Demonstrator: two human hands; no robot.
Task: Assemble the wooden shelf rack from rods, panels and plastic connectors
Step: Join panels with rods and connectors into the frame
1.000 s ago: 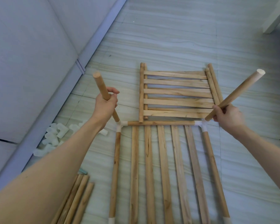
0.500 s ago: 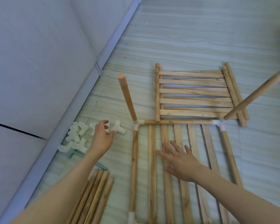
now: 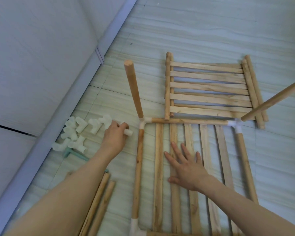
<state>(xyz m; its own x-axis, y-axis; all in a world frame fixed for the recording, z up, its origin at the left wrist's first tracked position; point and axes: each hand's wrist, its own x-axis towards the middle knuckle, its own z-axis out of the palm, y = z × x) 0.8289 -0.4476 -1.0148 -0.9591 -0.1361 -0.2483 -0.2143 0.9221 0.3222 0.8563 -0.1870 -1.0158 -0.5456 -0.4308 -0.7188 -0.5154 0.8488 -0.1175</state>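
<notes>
Nearest me, right hand (image 3: 186,169) lies flat, fingers spread, on the frame's slats (image 3: 191,167), while left hand (image 3: 115,137) pinches a white connector (image 3: 128,132) beside the pile (image 3: 78,132) along the wall. Farther off, two rods (image 3: 133,89) stand in the corner joints, spare panel (image 3: 209,89) behind, bare floor (image 3: 194,31) beyond.

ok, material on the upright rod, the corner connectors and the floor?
Upright rod: looks like bare light wood; grain and a matte tan face show, no gloss.
Corner connector: whitish, slightly translucent, probably moulded plastic; same look as the loose connectors and the one in the left hand.
Floor: pale streaked tile with visible joints; stone or ceramic, cannot tell.
</notes>
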